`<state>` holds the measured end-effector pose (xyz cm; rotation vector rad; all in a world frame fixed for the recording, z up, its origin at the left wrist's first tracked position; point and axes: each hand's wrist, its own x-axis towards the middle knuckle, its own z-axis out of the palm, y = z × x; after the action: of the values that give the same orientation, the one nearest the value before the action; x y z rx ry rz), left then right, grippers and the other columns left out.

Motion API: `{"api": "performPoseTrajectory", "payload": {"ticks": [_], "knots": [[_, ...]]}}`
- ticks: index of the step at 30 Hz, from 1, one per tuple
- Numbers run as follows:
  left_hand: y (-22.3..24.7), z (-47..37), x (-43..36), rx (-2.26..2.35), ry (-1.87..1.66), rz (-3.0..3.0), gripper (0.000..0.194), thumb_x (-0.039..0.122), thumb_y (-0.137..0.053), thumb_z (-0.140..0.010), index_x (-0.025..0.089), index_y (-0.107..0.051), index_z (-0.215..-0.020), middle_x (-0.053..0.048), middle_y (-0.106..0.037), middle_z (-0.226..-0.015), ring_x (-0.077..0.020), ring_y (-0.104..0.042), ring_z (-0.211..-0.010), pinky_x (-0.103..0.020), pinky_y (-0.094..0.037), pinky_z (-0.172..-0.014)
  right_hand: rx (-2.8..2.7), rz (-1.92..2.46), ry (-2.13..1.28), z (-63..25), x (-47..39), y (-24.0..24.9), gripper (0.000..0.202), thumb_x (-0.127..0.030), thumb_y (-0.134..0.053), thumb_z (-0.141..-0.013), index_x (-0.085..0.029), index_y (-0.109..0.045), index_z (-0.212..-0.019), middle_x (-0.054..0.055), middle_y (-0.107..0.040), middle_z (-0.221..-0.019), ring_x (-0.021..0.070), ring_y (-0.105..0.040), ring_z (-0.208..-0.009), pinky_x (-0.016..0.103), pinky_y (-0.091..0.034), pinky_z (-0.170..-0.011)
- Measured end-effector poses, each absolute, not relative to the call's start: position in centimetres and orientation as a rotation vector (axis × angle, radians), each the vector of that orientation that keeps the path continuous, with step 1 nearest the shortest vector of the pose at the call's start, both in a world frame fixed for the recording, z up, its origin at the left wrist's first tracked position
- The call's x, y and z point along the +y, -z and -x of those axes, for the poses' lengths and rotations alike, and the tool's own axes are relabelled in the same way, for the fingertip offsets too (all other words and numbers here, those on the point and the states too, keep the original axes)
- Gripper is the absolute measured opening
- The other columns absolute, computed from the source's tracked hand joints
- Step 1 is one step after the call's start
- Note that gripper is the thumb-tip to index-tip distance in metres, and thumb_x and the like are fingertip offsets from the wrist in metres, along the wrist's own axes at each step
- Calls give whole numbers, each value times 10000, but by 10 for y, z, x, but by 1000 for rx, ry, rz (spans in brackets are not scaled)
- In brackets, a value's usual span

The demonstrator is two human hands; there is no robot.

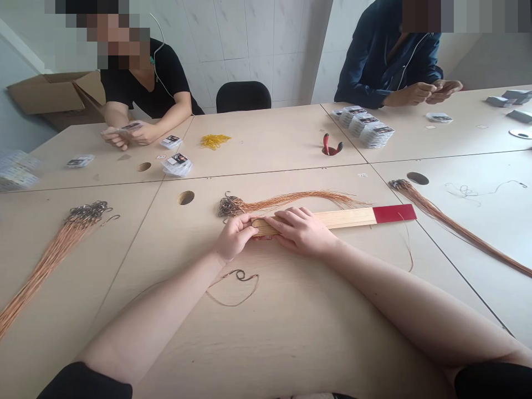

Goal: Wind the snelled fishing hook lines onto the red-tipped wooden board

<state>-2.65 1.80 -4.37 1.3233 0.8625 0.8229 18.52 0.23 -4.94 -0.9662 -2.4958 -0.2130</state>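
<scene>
If pushed unevenly by the left hand [233, 239] and right hand [311, 235] clamped on the strip [351, 219], liable to skew into the nearby hooks [230, 205] and snag.

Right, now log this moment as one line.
left hand on wooden strip, left end; right hand on strip; hooked cords beyond strip
</scene>
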Motion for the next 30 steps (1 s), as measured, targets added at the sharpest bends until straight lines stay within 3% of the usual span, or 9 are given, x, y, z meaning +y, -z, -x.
{"api": "performPoseTrajectory", "payload": {"ticks": [30], "knots": [[45,29,18,908,-825,-1341,256,138,-537,-738,145,-622,-980,-27,-634,-815,-113,-566,-702,-228,-460,-647,-2424,887,223,-187,4,56,361,-273,-475,-895,-202,-508,-1247,93,-560,-1153,181,-505,-933,336,-404,-803]]}}
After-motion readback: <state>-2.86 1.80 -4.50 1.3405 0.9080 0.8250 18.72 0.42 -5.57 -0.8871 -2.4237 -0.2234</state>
